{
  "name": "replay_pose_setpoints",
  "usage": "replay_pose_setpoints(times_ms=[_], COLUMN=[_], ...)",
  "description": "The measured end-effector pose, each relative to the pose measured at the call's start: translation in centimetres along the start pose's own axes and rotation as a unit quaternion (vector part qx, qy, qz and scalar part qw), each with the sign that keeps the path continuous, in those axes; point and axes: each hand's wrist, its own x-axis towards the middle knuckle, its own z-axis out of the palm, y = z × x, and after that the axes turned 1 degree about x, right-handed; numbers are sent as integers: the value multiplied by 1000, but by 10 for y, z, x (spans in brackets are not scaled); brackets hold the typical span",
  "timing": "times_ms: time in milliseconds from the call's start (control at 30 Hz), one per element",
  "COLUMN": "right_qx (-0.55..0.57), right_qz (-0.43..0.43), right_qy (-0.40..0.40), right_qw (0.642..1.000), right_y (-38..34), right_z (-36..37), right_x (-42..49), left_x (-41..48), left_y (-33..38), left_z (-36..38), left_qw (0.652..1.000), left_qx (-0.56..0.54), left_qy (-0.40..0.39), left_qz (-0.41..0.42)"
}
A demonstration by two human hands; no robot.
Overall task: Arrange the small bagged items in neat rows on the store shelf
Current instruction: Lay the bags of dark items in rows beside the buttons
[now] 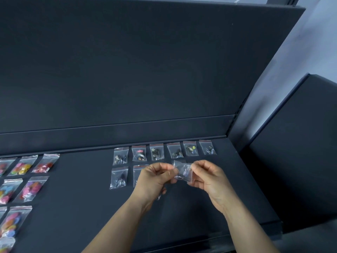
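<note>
Your left hand (156, 175) and right hand (206, 177) pinch one clear bag (183, 172) above the shelf (182, 216), apparently straightening it for the near row.

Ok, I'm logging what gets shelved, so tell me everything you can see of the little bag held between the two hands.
The bag is a small clear plastic pouch, crinkled and glossy, with pale purplish bits inside, too blurred to identify. It is held over the dark shelf, in front of the back row of bags. The left hand pinches its left edge and the right hand its right edge.
</note>
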Motion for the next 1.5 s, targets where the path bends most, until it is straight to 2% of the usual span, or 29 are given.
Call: replay_pose_setpoints(times_ms=[200, 500, 600, 667, 767, 833, 900, 1000, 1133, 1300, 1500], right_qx=[-6, -49, -70, -130, -263, -354, -406, -442, -471, -506, -523], right_qz=[33, -27, -39, -45, -64, -85, -98, -113, -188, -206, -220], right_qy=[-41, 64, 95, 100, 93, 77, 65, 71, 122, 78, 89], right_qw=[999, 996, 992, 985, 958, 928, 906, 887, 853, 834, 819], right_y=[-5, -4, -6, -4, 2, 5, 9, 14, 21, 41, 45], right_z=[-10, -30, -43, -51, -57, -57, -55, -51, -53, -58, -54], right_x=[-7, 9, 22, 31, 47, 58, 68, 76, 67, 50, 54], left_x=[6, 14, 19, 24, 27, 30, 34, 38, 36, 33, 33], left_y=[-7, -17, -22, -27, -28, -28, -30, -32, -30, -28, -29], left_z=[9, 18, 12, 7, 6, 8, 9, 11, 16, 17, 15], left_qw=[1000, 999, 994, 971, 896, 863, 845, 826, 809, 796, 791], left_qx=[-7, 24, 109, 231, 421, 476, 503, 530, 551, 571, 580], left_qy=[25, -15, 10, 39, 56, 58, 56, 53, 52, 48, 41], left_qz=[-11, -25, -3, 50, 131, 159, 175, 184, 199, 195, 190])
